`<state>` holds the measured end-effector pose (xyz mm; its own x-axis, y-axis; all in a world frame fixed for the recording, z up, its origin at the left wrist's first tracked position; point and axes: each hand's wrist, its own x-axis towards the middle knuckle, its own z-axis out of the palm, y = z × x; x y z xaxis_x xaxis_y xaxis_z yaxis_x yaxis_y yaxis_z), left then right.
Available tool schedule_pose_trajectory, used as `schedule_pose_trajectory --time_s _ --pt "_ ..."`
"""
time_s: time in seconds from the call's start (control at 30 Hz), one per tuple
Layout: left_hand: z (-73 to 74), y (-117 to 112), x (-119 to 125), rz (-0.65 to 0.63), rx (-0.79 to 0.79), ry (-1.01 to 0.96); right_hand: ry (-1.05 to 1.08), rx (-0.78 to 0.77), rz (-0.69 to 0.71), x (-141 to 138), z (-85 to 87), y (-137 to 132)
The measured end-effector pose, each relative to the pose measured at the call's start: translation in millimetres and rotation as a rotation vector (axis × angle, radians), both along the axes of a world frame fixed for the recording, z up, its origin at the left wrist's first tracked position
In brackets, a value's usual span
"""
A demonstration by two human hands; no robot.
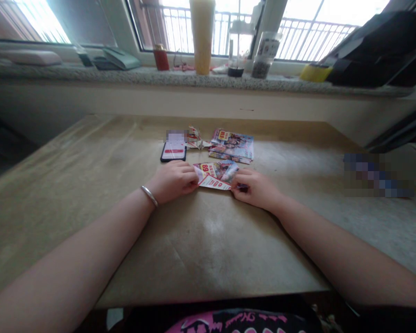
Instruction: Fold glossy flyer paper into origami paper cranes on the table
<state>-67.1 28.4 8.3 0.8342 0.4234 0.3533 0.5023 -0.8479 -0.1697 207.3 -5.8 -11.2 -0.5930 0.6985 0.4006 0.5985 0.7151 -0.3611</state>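
A colourful printed flyer [217, 173] lies on the table between my hands, its near edge folded over to show a white strip with red print. My left hand [176, 181], with a silver bangle at the wrist, pinches the flyer's left end. At the right end, the curled fingers of my right hand [254, 187] grip it too. Just beyond, a stack of similar flyers [233, 145] rests on the table. Beside the stack sits a folded paper piece [194, 138] with red and white print. A phone [174, 147] with a lit screen lies past my left hand.
The tan tabletop [208, 240] reaches to the wall under a window. On the stone sill [125, 76] stand a tall yellow cylinder [203, 37], a red bottle [161, 58], a clear container [263, 55] and a yellow roll [315, 72]. A blurred-out item [377, 175] lies at the right.
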Motion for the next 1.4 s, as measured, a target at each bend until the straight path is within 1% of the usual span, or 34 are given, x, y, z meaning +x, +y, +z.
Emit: schedule_pose_trajectory --time_s 0.07,0.13,0.2,0.33,0.43,0.57,0.67,0.77,0.9,0.97,1.03,1.13,1.27,1.4 --pt "0.4 -1 0 0.016 -0.063 -0.005 -0.02 0.026 -0.004 1 0.0 0" --pt "0.3 -3 2 0.035 -0.124 -0.05 -0.037 0.048 -0.008 0 -0.2 1" --pt "-1.2 -5 5 0.032 -0.148 -0.099 -0.044 0.06 -0.011 -2 0.0 1" --pt "-7.0 -5 10 -0.063 -0.085 -0.043 -0.052 0.05 -0.007 -7 3.0 0" --pt "-9.2 -4 11 -0.077 -0.076 -0.025 -0.082 0.037 0.004 -7 5.7 -1" --pt "-8.4 -3 9 -0.076 -0.11 -0.056 -0.096 0.014 0.029 -1 5.4 0" --pt "-7.7 -3 9 -0.069 -0.126 -0.076 -0.074 0.021 -0.031 2 3.2 3" --pt "-8.5 -2 8 -0.087 -0.155 -0.101 0.005 0.059 -0.113 3 1.4 4" --pt "-11.7 2 6 -0.142 -0.244 -0.162 0.139 0.075 -0.182 4 -0.8 6" --pt "-12.8 2 6 -0.14 -0.281 -0.179 0.164 0.068 -0.219 6 -2.7 7" --pt "-13.0 1 6 -0.119 -0.297 -0.173 0.145 0.067 -0.251 8 -4.9 9" --pt "-13.1 -1 8 -0.098 -0.307 -0.122 0.05 0.057 -0.268 8 -8.4 11" --pt "-15.4 -1 9 -0.07 -0.226 -0.099 -0.097 0.005 -0.297 3 -12.3 9" --pt "-15.9 0 8 -0.013 -0.149 -0.095 -0.16 -0.022 -0.317 -2 -14.2 4"
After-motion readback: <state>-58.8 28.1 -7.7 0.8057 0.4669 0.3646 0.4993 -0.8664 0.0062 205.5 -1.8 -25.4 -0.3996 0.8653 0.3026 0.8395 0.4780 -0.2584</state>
